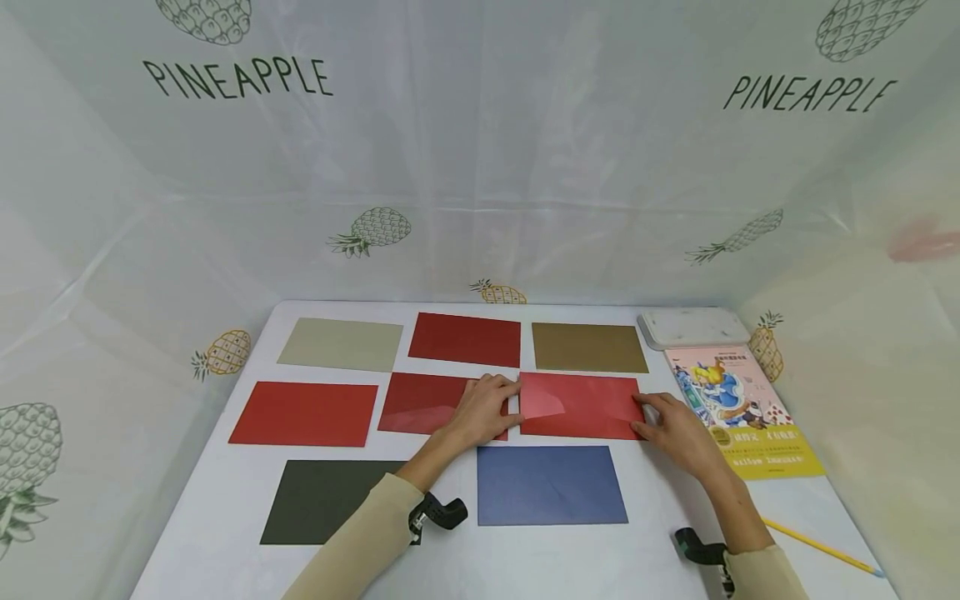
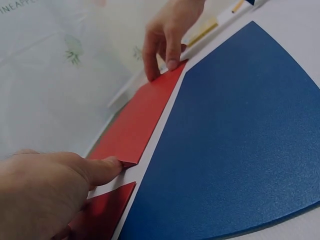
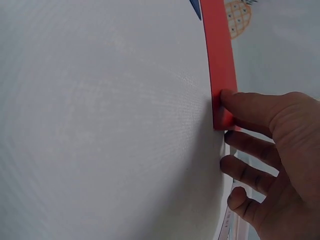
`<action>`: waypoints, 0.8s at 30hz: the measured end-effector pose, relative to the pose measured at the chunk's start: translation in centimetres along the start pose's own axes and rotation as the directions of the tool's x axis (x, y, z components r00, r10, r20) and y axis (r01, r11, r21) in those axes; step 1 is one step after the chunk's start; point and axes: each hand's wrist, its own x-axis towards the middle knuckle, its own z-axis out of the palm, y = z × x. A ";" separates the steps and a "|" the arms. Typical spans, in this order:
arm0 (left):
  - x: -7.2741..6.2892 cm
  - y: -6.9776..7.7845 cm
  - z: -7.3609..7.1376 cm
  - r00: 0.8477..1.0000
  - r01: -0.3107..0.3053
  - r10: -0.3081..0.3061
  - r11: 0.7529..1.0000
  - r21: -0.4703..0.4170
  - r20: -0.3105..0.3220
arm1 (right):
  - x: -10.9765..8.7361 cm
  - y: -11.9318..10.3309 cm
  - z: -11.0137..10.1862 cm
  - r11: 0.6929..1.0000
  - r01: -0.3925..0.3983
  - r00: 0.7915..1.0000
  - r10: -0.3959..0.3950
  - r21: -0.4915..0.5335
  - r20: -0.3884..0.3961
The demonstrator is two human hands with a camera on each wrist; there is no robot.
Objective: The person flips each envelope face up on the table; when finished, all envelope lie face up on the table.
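Observation:
A bright red rectangular card (image 1: 577,406) lies in the middle row, with a hand at each short end. My left hand (image 1: 483,412) grips its left edge, the thumb at the near corner in the left wrist view, while the wrist crosses a darker red card (image 1: 420,404). At the opposite edge, the thumb and forefinger of my right hand (image 1: 678,429) pinch the card; the right wrist view shows that thumb on its face (image 3: 220,60) and the other fingers spread beyond the end. Just in front lies a blue card (image 1: 551,486), large in the left wrist view.
Around these lie a beige card (image 1: 341,344), a dark red card (image 1: 465,339), a brown card (image 1: 590,347), another red card (image 1: 303,414) and a dark green card (image 1: 322,496). To the right are a white case (image 1: 693,327), an illustrated book (image 1: 738,408) and a yellow pencil (image 1: 821,547).

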 end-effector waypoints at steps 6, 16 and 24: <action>-0.1 -0.1 0.2 1.000 -0.017 0.017 1.000 0.007 -0.010 | -0.1 0.0 0.0 1.000 0.005 1.000 -0.005 -0.001 -0.007; -0.2 -0.2 0.4 0.999 -0.030 0.030 0.999 0.016 -0.017 | -0.1 -0.1 0.2 1.000 -0.002 1.000 0.002 -0.012 -0.006; -0.3 -0.2 0.3 0.999 -0.037 0.037 0.999 0.011 -0.014 | -0.2 -0.2 0.3 1.000 0.002 1.000 -0.002 -0.018 -0.013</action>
